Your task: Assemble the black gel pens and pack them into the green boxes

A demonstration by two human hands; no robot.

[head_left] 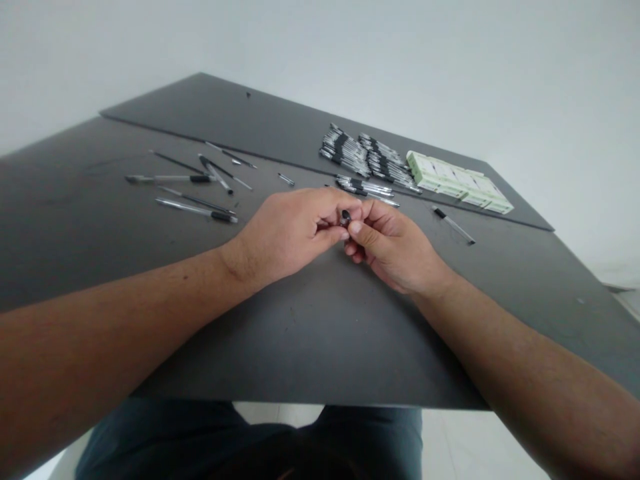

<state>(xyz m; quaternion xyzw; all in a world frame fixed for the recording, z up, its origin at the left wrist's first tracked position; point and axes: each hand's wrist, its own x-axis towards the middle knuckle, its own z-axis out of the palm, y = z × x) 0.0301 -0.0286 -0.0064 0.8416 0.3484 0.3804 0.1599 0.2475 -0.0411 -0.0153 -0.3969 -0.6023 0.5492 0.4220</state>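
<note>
My left hand (pixel 287 227) and my right hand (pixel 397 243) meet above the middle of the table, fingertips pinched together. Between them is a pen (pixel 345 216), pointing almost straight at me, so that mainly its dark round end shows and the rest is hidden by fingers. Both hands are closed on it. Just beyond the fingers lies a small row of clear pens with black grips (pixel 365 187). A short clear pen cap (pixel 286 179) rests to the left of that row.
Loose pen parts, including a clear barrel with a black grip (pixel 195 210) and a dark thin refill (pixel 183 162), are scattered at left. Bundled pens (pixel 345 150) lie behind. Green-white boxes (pixel 460 180) and a single pen (pixel 454 225) are at right. A raised seam crosses the grey table (pixel 320 347).
</note>
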